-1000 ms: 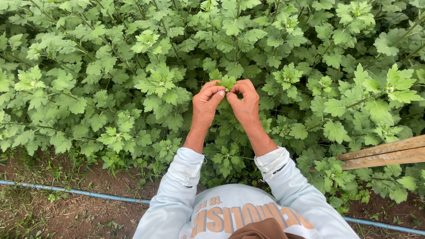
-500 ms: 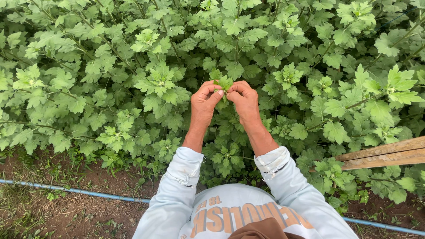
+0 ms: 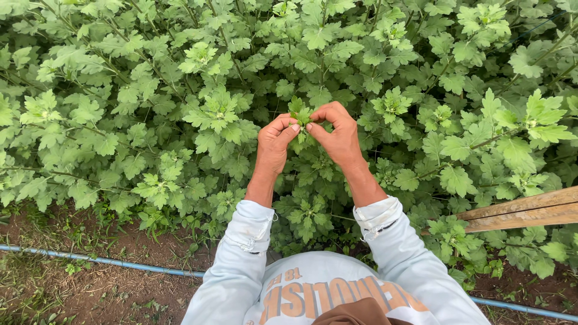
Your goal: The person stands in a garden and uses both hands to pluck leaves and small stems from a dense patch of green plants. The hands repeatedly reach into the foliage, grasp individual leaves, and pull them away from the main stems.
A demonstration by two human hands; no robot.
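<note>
A dense bed of green lobed-leaf plants fills the upper view. My left hand and my right hand meet at one shoot tip in the middle. Thumb and forefinger of both hands pinch the stem just under its small top leaves. The fingertips nearly touch each other. Pale blue sleeves cover both forearms to the wrists.
A thin blue hose runs along bare brown soil at the bottom, reappearing at the lower right. Two wooden slats stick out of the foliage on the right. Plants stand thick on all sides of the hands.
Both hands have shifted slightly upward and the right hand has tilted, its fingers now pinching closer to the left fingertips under the shoot tip.
</note>
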